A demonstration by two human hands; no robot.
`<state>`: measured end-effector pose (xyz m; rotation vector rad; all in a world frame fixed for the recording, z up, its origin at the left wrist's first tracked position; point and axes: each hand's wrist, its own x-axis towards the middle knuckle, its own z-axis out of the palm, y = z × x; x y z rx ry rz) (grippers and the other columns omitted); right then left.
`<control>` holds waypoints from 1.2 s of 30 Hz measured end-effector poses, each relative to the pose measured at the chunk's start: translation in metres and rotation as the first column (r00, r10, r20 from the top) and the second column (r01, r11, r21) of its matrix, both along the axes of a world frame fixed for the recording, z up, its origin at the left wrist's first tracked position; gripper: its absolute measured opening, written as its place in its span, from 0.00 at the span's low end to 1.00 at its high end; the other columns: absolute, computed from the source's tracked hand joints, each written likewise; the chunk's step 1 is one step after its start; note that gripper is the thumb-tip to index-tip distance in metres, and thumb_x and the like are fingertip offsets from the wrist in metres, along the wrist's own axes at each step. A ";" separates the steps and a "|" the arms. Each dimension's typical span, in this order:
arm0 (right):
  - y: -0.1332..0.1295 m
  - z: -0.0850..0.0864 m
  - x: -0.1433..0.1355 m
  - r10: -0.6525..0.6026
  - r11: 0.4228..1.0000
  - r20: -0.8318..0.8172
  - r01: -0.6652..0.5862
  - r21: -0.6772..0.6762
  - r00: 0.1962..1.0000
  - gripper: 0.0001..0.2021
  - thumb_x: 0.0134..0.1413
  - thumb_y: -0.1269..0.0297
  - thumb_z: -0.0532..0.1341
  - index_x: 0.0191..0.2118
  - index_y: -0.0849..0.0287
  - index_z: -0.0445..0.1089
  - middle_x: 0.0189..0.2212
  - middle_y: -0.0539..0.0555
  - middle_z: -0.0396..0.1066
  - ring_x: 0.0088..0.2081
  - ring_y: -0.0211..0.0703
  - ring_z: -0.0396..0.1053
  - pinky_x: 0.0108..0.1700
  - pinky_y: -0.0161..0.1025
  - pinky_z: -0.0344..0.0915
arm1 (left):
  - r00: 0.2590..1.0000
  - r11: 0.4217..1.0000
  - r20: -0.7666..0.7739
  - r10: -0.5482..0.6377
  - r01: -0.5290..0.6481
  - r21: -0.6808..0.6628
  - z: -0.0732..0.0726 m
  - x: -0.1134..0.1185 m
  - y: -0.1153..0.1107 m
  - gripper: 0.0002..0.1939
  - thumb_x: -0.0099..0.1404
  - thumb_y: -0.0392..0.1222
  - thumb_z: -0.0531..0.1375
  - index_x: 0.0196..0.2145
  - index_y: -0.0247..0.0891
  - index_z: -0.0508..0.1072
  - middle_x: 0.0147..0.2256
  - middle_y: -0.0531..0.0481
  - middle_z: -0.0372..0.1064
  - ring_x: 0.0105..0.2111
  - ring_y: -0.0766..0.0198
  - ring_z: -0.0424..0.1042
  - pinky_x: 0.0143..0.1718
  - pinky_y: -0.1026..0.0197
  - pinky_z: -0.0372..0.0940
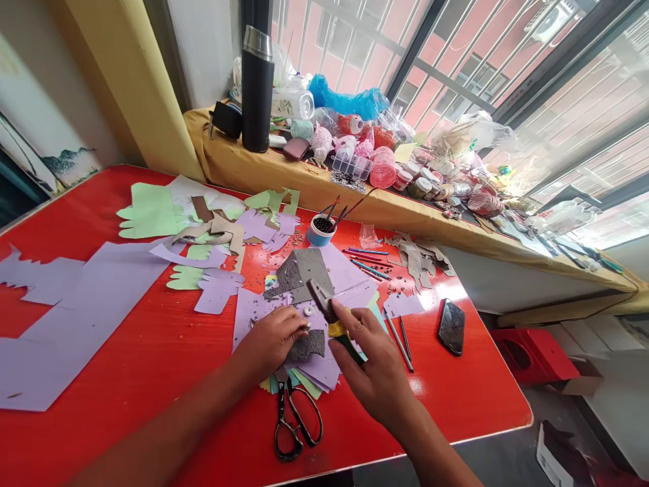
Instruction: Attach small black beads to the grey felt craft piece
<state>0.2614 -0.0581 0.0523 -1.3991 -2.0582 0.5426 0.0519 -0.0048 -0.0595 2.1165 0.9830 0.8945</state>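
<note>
My right hand [372, 358] grips a pair of pliers [320, 297] with yellow and green handles, their dark jaws pointing up and left. Close beside it, my left hand [276, 338] is closed in a pinch; a small pale bit shows at the fingertips, too small to name. A small white round piece [308, 311] lies just above those fingertips. Dark grey rough sheet pieces [308, 345] lie by the left hand, and a larger grey piece [317, 264] rests beyond the pliers. Black-handled scissors [297, 429] lie below my hands, blades partly hidden under the papers.
Purple paper [96, 304] and green cutouts [149, 210] cover the red table's [213, 419] left side. A small tub [321, 233] of black bits holds sticks. Pencils [368, 260] and a phone [451, 327] lie right. A black thermos [257, 95] stands on the cluttered windowsill.
</note>
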 end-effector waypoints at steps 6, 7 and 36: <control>-0.002 -0.031 -0.005 -0.004 0.996 0.210 0.022 -0.082 0.978 0.30 0.68 0.69 0.60 0.74 0.51 0.62 0.42 0.59 0.71 0.43 0.54 0.75 0.44 0.46 0.75 | 0.999 1.000 0.044 0.014 -0.014 -0.011 -0.002 0.001 -0.001 0.11 0.77 0.37 0.55 0.46 0.40 0.78 0.43 0.45 0.77 0.45 0.54 0.75 0.49 0.53 0.71; -0.003 -0.035 -0.004 -0.009 0.994 0.248 0.035 -0.103 0.969 0.30 0.69 0.69 0.60 0.74 0.52 0.61 0.43 0.59 0.71 0.44 0.54 0.75 0.45 0.47 0.75 | 0.999 1.000 0.046 0.017 -0.016 -0.010 -0.002 0.001 -0.001 0.11 0.77 0.37 0.55 0.45 0.40 0.78 0.42 0.45 0.77 0.45 0.54 0.75 0.48 0.53 0.71; -0.001 -0.017 -0.007 -0.033 0.998 0.144 0.025 0.056 0.989 0.32 0.70 0.67 0.58 0.76 0.47 0.56 0.41 0.57 0.71 0.39 0.51 0.74 0.40 0.43 0.75 | 0.999 1.000 0.039 0.004 -0.005 0.011 -0.006 0.001 -0.002 0.11 0.78 0.37 0.54 0.46 0.40 0.78 0.41 0.46 0.76 0.44 0.55 0.74 0.48 0.53 0.70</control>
